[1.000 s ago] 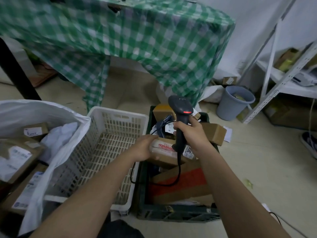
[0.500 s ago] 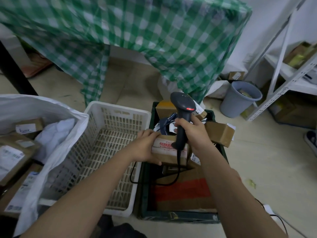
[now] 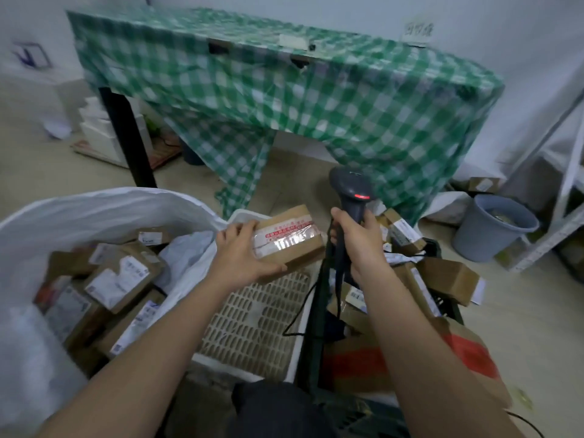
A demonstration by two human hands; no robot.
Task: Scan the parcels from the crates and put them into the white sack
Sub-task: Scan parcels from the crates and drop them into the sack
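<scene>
Parcels fill the lower half of the frame on both sides of the person's bare forearms. At centre the left hand [image 3: 241, 256] grasps a small brown cardboard parcel [image 3: 289, 240] sealed with clear and red-printed tape, fingers over its left end and thumb under its lower edge; it is held in the air above the white crate [image 3: 252, 336], just right of the sack's rim. Right of it the right hand [image 3: 358, 240] is clenched around the grip of a dark barcode scanner [image 3: 350, 192], head up with a red light glowing on it and its black cable hanging down between the two crates. The white crate's slotted floor looks bare where it shows. The dark green crate [image 3: 319, 311] at lower right is heaped with brown boxes, among them a large box with a red band [image 3: 467, 352]. The white sack [image 3: 104, 210] gapes at lower left, holding many labelled cardboard parcels and some pale plastic wrap. Across the upper frame stands a table draped in green checked cloth [image 3: 316, 99]. A grey bucket [image 3: 491, 227] sits on the floor at right, beside white metal shelving [image 3: 568, 172].
</scene>
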